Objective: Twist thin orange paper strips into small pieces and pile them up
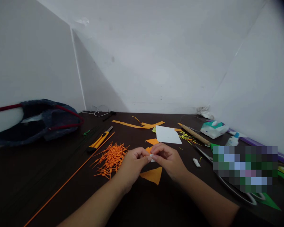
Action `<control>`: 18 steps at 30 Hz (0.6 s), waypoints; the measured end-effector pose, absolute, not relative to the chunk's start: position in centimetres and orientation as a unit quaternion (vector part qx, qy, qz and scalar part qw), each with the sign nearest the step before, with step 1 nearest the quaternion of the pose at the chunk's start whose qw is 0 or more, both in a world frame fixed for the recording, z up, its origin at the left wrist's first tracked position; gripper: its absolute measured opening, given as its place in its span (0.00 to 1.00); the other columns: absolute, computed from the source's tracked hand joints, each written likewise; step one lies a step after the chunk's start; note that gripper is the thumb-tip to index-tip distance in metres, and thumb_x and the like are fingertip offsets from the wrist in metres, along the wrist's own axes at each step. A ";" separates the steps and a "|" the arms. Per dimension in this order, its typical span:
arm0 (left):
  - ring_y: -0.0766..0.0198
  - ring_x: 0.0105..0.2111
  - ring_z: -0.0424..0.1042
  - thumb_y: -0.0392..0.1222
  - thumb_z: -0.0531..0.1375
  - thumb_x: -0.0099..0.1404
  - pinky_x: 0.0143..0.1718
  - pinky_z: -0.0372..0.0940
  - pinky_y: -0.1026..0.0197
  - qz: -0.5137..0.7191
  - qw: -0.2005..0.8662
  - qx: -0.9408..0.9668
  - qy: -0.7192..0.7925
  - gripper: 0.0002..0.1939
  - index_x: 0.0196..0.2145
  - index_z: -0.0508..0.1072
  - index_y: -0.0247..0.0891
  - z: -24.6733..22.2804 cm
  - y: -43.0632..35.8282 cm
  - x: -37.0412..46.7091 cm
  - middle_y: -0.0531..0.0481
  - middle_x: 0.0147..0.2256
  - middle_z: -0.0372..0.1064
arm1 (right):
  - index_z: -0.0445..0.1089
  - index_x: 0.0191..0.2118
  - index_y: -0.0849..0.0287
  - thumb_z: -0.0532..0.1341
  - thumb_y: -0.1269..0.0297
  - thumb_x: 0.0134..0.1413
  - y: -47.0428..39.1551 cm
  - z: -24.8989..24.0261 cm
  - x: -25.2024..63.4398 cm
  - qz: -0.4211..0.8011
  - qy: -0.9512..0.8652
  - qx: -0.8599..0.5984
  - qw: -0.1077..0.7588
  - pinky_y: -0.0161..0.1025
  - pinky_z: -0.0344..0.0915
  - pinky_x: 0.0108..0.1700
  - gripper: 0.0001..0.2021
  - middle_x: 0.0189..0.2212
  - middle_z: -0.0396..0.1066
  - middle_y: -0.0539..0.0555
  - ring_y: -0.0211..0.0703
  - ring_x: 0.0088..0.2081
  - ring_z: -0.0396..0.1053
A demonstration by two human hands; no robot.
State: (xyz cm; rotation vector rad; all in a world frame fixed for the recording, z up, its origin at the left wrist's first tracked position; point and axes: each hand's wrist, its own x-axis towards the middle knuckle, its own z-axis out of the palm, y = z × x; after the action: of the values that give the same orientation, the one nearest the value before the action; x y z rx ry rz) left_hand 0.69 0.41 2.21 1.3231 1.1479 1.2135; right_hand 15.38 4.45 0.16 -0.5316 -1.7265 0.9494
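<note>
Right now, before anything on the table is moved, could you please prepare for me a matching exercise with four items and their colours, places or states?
Column one
1. Left hand and right hand
2. Utility knife
3. Heap of thin-stemmed pieces
4. Square sheet

Column two
A. Orange, to the left of the hands
B. White, lying flat beyond the hands
C. Pinching a small white piece
D. Yellow and black, blade out

Right pairs: 1-C, 2-D, 3-A, 4-B

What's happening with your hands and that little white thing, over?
Left hand, right hand: both pinching small white piece. Piece partly covered by fingers. Orange stems heaped close beside left hand.
</note>
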 end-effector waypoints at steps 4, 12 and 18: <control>0.74 0.15 0.47 0.37 0.59 0.51 0.18 0.42 0.68 0.497 0.510 0.525 0.466 0.07 0.19 0.65 0.36 2.3 0.4 0.7 0.60 0.14 0.51 | 0.67 0.27 0.55 0.61 0.69 0.44 4.4 0.2 15.3 0.404 -0.713 -0.209 0.533 0.42 0.63 0.38 0.02 0.29 0.65 0.51 0.41 0.36 0.64; 0.75 0.15 0.45 0.37 0.59 0.50 0.17 0.38 0.68 0.504 0.561 0.476 0.452 0.05 0.20 0.66 0.36 2.1 0.3 0.8 0.61 0.14 0.48 | 0.69 0.27 0.54 0.62 0.69 0.44 4.6 0.0 15.7 0.393 -0.725 -0.218 0.522 0.40 0.63 0.35 0.02 0.30 0.63 0.50 0.40 0.34 0.63; 0.75 0.14 0.43 0.44 0.56 0.56 0.17 0.39 0.68 0.495 0.562 0.494 0.442 0.11 0.20 0.65 0.36 1.8 0.4 0.5 0.61 0.13 0.46 | 0.68 0.27 0.54 0.61 0.70 0.44 4.7 0.0 15.9 0.384 -0.733 -0.221 0.517 0.41 0.62 0.38 0.03 0.30 0.64 0.50 0.40 0.35 0.64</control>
State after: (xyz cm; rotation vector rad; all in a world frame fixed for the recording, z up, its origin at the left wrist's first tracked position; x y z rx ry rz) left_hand 0.53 0.41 1.80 1.1642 1.0401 1.1651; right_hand 15.95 4.73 0.02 -0.5295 -1.7591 0.9216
